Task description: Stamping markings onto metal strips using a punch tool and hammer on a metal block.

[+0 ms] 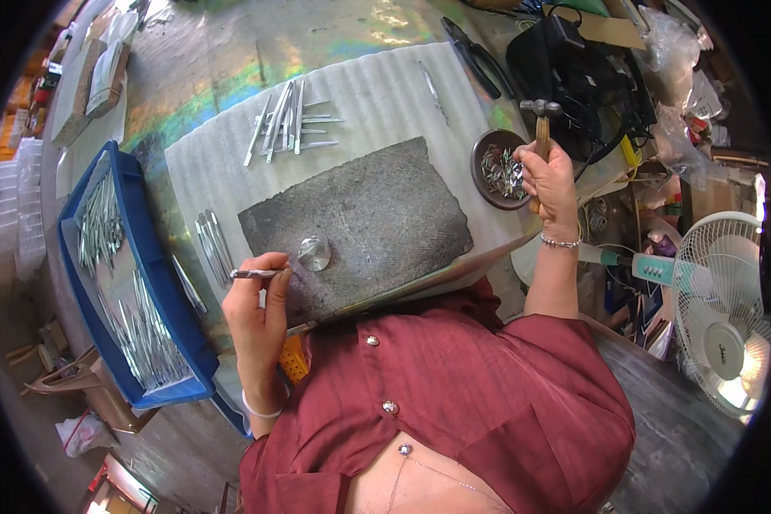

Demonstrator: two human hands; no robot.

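My left hand (259, 313) pinches a slim silver metal piece (253, 274) between thumb and fingers at the near left corner of a dark stone slab (377, 214). Just right of that hand, a round shiny metal block (314, 254) sits on the slab. My right hand (550, 184) is wrapped round the wooden handle of a small hammer (540, 109), its metal head pointing away from me. It is raised beside a brown bowl (480, 193) of small metal pieces (501, 171), partly covering the bowl's right rim.
On the white foam sheet (206, 163) lie a pile of slim silver strips (287, 124) and several more (212, 240) at left. A blue tray (133, 257) holds many slender metal pieces. Pliers (475, 58) and a black bag (565, 64) lie far right; a fan (720, 300) stands right.
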